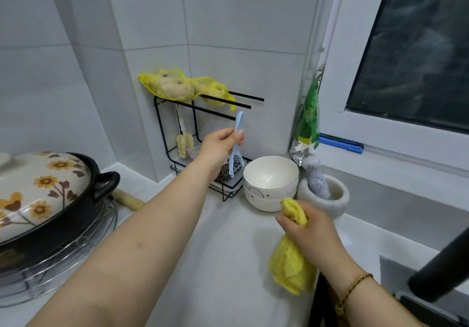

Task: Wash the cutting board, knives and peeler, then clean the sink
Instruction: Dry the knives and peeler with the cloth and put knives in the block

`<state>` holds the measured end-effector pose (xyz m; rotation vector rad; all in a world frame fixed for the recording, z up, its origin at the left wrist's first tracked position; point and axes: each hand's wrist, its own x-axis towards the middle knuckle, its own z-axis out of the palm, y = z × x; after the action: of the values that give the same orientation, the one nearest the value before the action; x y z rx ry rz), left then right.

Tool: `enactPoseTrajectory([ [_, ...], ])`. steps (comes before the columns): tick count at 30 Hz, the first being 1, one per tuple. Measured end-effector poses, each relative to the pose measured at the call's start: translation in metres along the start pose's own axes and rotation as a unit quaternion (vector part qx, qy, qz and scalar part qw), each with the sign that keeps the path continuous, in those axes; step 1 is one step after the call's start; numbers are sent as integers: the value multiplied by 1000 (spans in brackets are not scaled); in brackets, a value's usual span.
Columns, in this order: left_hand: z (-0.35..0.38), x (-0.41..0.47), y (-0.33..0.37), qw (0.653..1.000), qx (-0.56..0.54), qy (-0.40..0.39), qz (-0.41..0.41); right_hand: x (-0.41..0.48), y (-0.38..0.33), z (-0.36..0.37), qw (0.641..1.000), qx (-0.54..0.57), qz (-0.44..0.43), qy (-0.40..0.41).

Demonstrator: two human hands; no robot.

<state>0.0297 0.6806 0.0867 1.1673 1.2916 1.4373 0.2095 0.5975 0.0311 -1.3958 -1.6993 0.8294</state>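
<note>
The left hand (222, 146) grips the blue peeler (236, 144) in front of the black wire rack (162, 123); the right hand (308, 227) clutches a yellow cloth (289, 266) over the desk (223, 250).

Plastic, cloth, glaze
Smooth blue plastic peeler (239, 123); fluffy yellow cloth (289, 268); glossy white bowl (269, 172); matt black wire rack (241, 105).

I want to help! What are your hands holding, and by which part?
The left hand grips the blue peeler by its handle; the right hand grips the yellow cloth around its bunched middle.
</note>
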Motion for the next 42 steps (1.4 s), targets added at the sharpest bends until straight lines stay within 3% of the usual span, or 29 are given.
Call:
enactPoseTrajectory([
  [13, -27, 19, -5, 994, -55, 91, -10, -4, 8, -1, 1000, -5, -13, 11],
  [26, -50, 17, -6, 984, 56, 166, -3, -3, 1, -5, 999, 16, 17, 32],
  [30, -53, -20, -10, 977, 107, 184, -5, -7, -10, -27, 995, 40, 12, 96],
  [32, -50, -51, -11, 979, 125, 158, -18, -12, -20, -38, 991, 38, -2, 126],
  [36, -26, -139, -24, 981, 149, -49, -114, -37, -34, -53, 984, 29, -29, 174],
  [39, -2, -204, -38, 946, 182, -200, -179, -70, -36, -65, 986, -10, -38, 162],
  [42, 14, -239, -56, 910, 180, -292, -235, -113, -26, -82, 990, -60, -24, 128],
])
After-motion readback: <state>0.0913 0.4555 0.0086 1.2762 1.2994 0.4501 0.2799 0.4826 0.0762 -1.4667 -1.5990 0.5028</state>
